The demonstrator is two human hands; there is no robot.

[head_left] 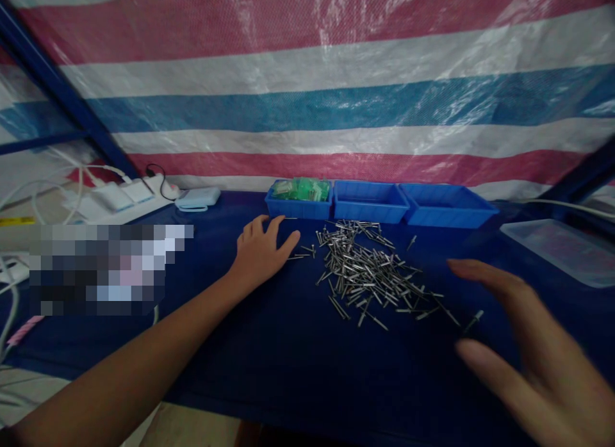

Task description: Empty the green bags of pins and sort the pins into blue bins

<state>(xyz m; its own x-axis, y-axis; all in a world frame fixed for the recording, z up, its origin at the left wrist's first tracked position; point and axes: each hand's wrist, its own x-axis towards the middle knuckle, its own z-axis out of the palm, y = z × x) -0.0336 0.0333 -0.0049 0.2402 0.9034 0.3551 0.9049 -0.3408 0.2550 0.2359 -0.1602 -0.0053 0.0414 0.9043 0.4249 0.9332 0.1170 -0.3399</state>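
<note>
Many small metal rivet-like pins (368, 271) lie in a loose pile on the dark blue table (288, 351). Left of the pile, my left hand (262, 248) rests palm down with fingers spread, close to a few stray pins. Nothing shows in its grasp. My right hand (519, 344), slightly blurred, is at the right with thumb and forefinger wide apart. A single pin (474, 321) shows between those two fingertips, untouched by them. Behind the pile stands a blue bin (300, 209) holding green and clear packets (305, 189).
Two more blue bins (369, 211) (446, 215) stand beside the first. A clear plastic lid or tray (560, 248) is at the right. Power strips with cables (129, 197), a light blue pouch (196, 198) and a pixelated area occupy the left. A striped sheet (336, 107) hangs behind.
</note>
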